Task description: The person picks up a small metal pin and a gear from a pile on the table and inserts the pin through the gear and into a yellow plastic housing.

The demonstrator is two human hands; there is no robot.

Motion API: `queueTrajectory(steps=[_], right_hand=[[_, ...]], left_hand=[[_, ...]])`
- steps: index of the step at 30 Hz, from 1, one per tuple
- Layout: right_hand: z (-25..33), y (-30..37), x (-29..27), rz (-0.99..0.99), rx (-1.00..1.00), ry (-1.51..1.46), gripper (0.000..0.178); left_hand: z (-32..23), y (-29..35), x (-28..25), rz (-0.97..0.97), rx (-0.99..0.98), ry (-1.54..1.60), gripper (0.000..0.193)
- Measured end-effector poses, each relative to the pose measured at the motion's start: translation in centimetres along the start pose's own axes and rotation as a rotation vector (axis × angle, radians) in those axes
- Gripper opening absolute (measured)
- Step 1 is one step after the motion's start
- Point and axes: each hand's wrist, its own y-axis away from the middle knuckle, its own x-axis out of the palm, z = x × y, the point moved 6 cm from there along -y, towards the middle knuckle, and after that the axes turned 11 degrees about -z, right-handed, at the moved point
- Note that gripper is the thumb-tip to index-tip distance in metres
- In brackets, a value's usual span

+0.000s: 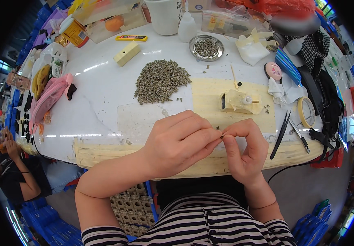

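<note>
My left hand (181, 143) and my right hand (246, 153) meet above the near edge of the table, fingertips pinched together. Between them is a tiny dark metal part (222, 136), mostly hidden by the fingers. Beyond my left hand lies a heap of small grey-brown metal parts (160, 81). A round metal dish (192, 51) behind it holds more of them. Past my right hand, a block wrapped in cream tape (236, 102) sits on a taped patch, with a white piece and a thin rod on it. A few loose parts (266, 109) are scattered beside the block.
To the right lie black tweezers (280, 136), a craft knife (300, 137) and a tape roll (307, 112). At the back stand a white squeeze bottle (187, 28), a white bucket (163, 16) and clear boxes. A pink mesh pouch (49, 100) is left; another person sits at far left.
</note>
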Motion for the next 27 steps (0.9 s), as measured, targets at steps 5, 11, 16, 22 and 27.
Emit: queueTrajectory(steps=[5, 11, 16, 22, 27], right_hand=[[-0.04, -0.04, 0.03, 0.022, 0.012, 0.026, 0.008], [-0.02, -0.06, 0.07, 0.032, 0.022, 0.044, 0.005], [-0.02, -0.03, -0.29, 0.001, 0.022, 0.025, 0.001], [-0.02, -0.14, -0.05, 0.039, 0.057, 0.017, 0.002], [-0.17, -0.11, 0.31, 0.099, 0.078, 0.006, 0.004]], left_hand=[[-0.06, -0.10, -0.07, -0.011, 0.006, 0.012, 0.025], [-0.02, -0.06, -0.09, -0.011, -0.003, 0.003, 0.024], [0.24, 0.04, -0.18, -0.008, -0.020, -0.028, 0.025], [0.06, -0.12, -0.17, -0.009, -0.010, -0.018, 0.025], [-0.03, -0.06, -0.29, 0.001, 0.006, -0.018, 0.026]])
